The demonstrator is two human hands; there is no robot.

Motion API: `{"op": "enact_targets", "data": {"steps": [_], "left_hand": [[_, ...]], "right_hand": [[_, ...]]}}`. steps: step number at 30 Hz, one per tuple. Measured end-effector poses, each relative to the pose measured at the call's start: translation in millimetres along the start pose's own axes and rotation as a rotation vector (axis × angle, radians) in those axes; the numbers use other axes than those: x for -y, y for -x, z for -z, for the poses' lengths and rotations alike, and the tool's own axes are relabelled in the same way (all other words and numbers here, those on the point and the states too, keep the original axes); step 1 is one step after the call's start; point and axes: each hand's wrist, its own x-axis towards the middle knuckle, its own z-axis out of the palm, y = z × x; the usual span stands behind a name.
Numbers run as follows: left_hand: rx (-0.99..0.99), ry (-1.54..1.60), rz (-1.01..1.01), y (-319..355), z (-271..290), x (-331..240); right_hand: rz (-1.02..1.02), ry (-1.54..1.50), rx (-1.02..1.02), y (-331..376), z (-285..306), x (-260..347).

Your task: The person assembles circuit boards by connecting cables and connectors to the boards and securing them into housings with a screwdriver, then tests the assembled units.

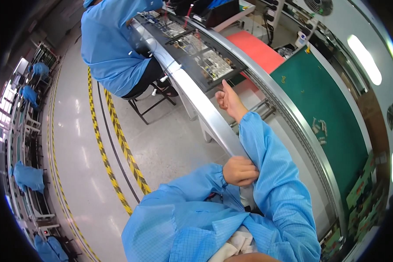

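Left hand point(240, 171): nearest item, well short of the black pallet point(190, 65); fingers drawn together in a fist against the right sleeve point(275, 174) (whether fabric is pinched, cannot tell).

Right hand point(229, 101): just off the pallet's near end; one digit extended toward its edge, the others curled inward; contact with the edge, and anything inside the curl, cannot be told.

Silver rail point(209, 113): along the pallet's left side, running on toward the wearer.

Circuit boards point(218, 65): lying in the pallet, one behind another; the nearest, pale and set with components, sits at the end by the right hand.

Green mat point(310, 96): right of the pallet, past a second rail point(288, 111); small pale pieces point(321, 126) lie on it.

Red sheet point(257, 50): right of the pallet, beyond the same rail.

Co-worker point(113, 48): blue coat, seated on a stool point(142, 105) left of the pallet, one arm over its far portion.

Yellow-and-black floor tape point(98, 139): left of the pallet, at floor level.
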Motion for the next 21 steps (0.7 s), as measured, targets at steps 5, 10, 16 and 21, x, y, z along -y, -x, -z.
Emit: {"op": "enact_targets", "data": {"steps": [5,10,16,21], "left_hand": [[-0.103,-0.136,-0.074,30,-5,7],[-0.146,-0.153,-0.073,35,2,8],[-0.157,-0.109,-0.069,37,-3,7],[-0.134,-0.091,-0.062,38,-2,4]], "right_hand": [[-0.063,-0.03,-0.007,-47,-19,-12],[0.017,-0.034,-0.102,-44,-35,-14],[0.067,-0.056,-0.102,-36,-31,-13],[0.102,-0.042,-0.069,-30,-37,-11]]}}
